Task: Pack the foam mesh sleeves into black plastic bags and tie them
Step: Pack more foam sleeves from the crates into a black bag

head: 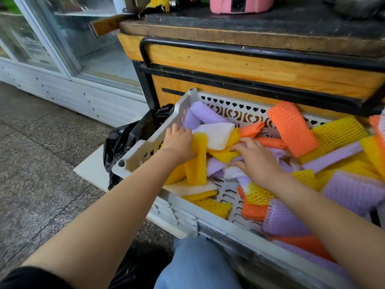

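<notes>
Foam mesh sleeves (291,130): loose heap in white perforated crate (145,151), low in front of wooden counter (250,65). Looks featherlight, squishy, springy; flattened net tubes in orange, yellow, purple, white. Not fragile, not slippery, probably snaggy on each other. Best grabbed by bunch, mid-length, squeezed flat. Left hand (179,140) curled on yellow sleeve (196,163) near crate corner. Right hand (256,159) apart from it, fingers spread on pile. Black plastic bag (123,140) crumpled just outside crate.

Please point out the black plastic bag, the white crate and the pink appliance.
black plastic bag (123,142), head view, crumpled side
white crate (162,132), head view, left wall
pink appliance (258,6), head view, socket side
</notes>
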{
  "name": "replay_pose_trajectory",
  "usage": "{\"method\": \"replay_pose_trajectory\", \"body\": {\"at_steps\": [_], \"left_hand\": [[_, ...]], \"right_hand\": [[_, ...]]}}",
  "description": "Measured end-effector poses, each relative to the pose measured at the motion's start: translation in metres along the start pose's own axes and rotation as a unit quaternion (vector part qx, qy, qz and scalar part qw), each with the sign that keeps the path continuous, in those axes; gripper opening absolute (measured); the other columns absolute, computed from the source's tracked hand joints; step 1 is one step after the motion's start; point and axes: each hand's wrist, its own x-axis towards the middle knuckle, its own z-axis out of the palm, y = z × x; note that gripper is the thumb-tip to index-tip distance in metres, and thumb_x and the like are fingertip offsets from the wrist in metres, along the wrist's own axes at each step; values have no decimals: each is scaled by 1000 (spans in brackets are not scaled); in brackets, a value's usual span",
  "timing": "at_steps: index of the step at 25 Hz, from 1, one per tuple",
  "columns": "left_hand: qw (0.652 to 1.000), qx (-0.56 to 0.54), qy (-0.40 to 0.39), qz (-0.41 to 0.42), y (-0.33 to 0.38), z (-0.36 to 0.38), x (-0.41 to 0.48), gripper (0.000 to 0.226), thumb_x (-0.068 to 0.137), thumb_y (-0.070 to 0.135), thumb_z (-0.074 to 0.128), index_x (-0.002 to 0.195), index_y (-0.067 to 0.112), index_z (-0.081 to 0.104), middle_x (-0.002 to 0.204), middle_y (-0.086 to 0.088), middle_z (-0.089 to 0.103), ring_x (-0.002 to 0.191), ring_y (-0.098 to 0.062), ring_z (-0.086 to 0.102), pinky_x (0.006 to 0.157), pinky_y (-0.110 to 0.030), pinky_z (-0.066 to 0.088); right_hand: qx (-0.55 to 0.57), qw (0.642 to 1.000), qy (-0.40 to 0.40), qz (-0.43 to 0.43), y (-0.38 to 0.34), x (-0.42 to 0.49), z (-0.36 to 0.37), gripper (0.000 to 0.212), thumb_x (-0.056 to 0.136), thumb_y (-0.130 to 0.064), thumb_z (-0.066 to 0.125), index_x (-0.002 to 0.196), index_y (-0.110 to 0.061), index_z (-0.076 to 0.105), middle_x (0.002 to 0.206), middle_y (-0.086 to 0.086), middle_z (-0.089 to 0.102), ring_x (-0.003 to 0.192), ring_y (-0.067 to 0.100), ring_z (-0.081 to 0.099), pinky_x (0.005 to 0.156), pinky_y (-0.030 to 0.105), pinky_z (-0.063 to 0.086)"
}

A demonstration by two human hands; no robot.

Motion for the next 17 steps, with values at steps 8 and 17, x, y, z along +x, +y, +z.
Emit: {"method": "replay_pose_trajectory", "body": {"at_steps": [8,17], "left_hand": [[897,-413,159,-9,-5,-34,-33,25,87,14,58,105,11,42,82,-7,53,71,-18,51,62,-29,41],[713,-678,160,-76,-22,-70,-83,42,79,20,74,113,14,50,95,-2,62,86,-18,63,73,-34,55]], "right_hand": [[23,992,122,11,-4,-20,-57,40,96,-36,47,122,-5,48,118,12,53,106,30,52,71,34,36],[123,969,216,10,-102,-45,-107,47,94,-39,48,123,-3,37,110,13,52,88,31,54,68,37,39]]}}
